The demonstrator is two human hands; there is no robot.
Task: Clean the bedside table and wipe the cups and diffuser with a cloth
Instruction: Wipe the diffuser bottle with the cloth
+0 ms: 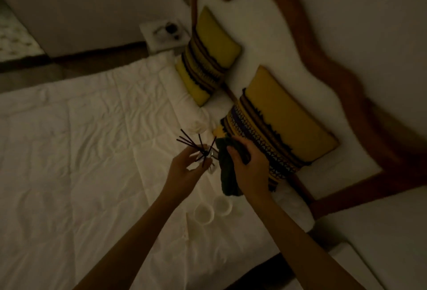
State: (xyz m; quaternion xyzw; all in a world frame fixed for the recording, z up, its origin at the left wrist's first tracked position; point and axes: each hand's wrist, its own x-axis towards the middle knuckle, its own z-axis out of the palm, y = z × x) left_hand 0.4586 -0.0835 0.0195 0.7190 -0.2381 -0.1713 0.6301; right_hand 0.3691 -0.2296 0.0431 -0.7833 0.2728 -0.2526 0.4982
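In dim light my left hand (pixel 182 172) holds a small clear diffuser bottle (pixel 209 158) above the bed, and its dark reed sticks (pixel 191 143) fan out to the upper left. My right hand (pixel 248 169) grips a dark green cloth (pixel 227 174) pressed against the right side of the diffuser; the cloth's tail hangs down. Two white cups (pixel 203 213) (pixel 223 205) lie side by side on the white bedcover, below my hands. The near bedside table (pixel 355 264) shows only as a pale corner at the lower right.
The white quilted bedcover (pixel 80 151) fills the left and middle. Two yellow patterned pillows (pixel 208 58) (pixel 282 128) lean on a white headboard with a wooden frame (pixel 346 77). A far bedside table (pixel 161 35) carries small dark items.
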